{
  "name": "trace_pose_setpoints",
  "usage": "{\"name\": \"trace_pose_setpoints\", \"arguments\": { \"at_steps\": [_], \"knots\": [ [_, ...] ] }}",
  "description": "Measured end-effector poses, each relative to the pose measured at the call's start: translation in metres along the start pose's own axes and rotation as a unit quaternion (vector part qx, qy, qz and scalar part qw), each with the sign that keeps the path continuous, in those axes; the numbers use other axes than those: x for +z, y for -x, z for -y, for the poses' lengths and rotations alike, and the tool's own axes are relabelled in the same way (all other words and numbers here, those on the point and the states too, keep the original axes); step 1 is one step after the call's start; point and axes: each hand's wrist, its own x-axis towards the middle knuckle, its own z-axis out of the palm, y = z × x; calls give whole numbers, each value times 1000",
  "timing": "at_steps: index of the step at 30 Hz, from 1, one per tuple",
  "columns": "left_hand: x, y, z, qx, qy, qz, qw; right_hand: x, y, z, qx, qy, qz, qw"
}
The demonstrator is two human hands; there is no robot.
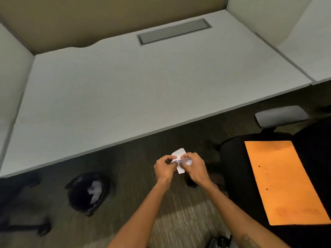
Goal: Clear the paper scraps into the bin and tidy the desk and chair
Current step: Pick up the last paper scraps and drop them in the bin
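Both hands meet in front of me, above the carpet just off the desk's front edge. My left hand (163, 168) and my right hand (194, 164) pinch a small white paper scrap (180, 154) between them, and the scrap is folded and crumpled. Down to the left a black-lined bin (77, 197) stands on the floor with white paper scraps (94, 191) inside. The white desk (125, 90) fills the upper view. At the right stands a black office chair (238, 158) with an orange envelope (284, 181) lying flat on its seat.
A grey cable hatch (172, 31) is set in the desk's back. Partition panels (71, 18) enclose the desk. The chair's grey armrest (281, 116) sits near the desk edge. Another chair's black wheeled base (26, 226) lies at the lower left.
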Motion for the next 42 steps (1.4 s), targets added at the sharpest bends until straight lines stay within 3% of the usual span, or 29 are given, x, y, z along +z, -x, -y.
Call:
{"name": "trace_pose_setpoints", "arguments": {
  "at_steps": [10, 23, 36, 42],
  "knots": [
    [-172, -13, 47, -57, 95, -78, 991, 153, 16, 92, -39, 32, 103, 993],
    [-353, -32, 140, -130, 216, -181, 951, 348, 46, 164, -69, 84, 226, 968],
    [-417, -90, 208, -191, 270, -224, 917, 468, 23, 181, -47, 150, 282, 946],
    [-424, -126, 226, -214, 288, -229, 905, 499, 2, 178, 9, 174, 315, 933]
  ]
}}
